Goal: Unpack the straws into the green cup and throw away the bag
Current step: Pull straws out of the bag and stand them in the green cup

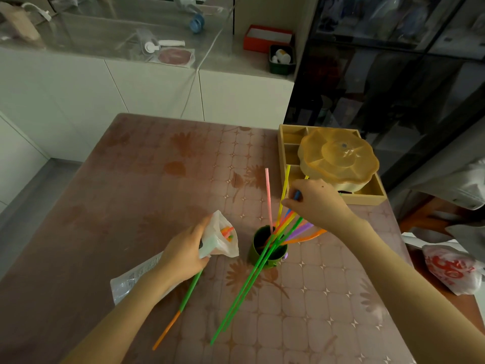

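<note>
On floral-patterned worktop [162, 164], beside white cabinets [147, 90]: left hand [183, 254] gripping bag [221, 236]; right hand [313, 200] pinching straws [286, 227] over green cup [262, 256].

2 bare forearms, sleeveless to the frame edge

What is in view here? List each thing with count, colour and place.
Cup: one, green, table centre, holding straws.
Straws: many, mixed colours, some in cup, some in bag, some over the table.
Bag: one, clear, in left hand.
Table: one, brown floral cover.
Tray: one, wooden, far right of table.
Lidded dish: one, amber, on tray.
Red-printed bag: one, white, right edge.
Red box: one, back counter.
Left hand: holding bag.
Right hand: pinching straws above cup.
</note>
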Demonstrator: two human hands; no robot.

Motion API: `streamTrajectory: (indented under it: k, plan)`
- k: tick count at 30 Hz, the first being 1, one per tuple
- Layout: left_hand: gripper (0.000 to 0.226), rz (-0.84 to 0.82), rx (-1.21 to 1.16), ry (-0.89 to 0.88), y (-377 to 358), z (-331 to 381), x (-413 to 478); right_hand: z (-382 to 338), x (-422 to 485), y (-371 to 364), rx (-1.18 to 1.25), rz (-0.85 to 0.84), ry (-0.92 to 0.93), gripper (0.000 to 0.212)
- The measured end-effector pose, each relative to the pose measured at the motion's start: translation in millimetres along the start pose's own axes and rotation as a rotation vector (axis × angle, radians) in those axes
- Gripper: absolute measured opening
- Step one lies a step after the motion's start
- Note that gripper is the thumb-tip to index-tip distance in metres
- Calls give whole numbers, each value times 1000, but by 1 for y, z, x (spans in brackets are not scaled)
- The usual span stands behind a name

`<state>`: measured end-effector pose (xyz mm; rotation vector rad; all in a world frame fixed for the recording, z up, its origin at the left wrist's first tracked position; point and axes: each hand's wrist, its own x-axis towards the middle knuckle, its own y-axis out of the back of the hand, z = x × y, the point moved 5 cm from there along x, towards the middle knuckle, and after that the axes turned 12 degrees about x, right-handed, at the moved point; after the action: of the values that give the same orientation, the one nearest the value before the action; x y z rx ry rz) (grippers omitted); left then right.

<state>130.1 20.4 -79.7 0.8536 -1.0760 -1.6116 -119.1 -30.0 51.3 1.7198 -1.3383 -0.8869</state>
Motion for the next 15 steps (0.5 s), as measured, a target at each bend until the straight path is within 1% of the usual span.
streamTrajectory:
  k: [2,5,7,9,10,12,13,14,15]
  plan:
    - [96,-4,-4,4,0,0,0,2,4,-1,55,15,-12,24]
    - [97,-8,1,6,0,0,0,11,6,8,98,81,-40,31]
    - [97,-9,4,12,1,0,1,18,6,15,138,97,-66,37]
    - [95,-6,3,19,3,0,1,20,3,20,78,80,-101,43]
    - [94,-4,0,20,4,0,2,17,0,25,27,122,-91,43]
    - [92,1,-5,19,6,0,2,5,-17,42,-15,355,-4,37]
    - [91,2,-1,16,6,0,3,1,-30,49,40,470,19,34]
    - [90,-2,4,13,6,0,3,0,-43,48,137,518,-14,35]
    - [90,-9,11,11,5,1,3,5,-54,37,253,482,-98,41]
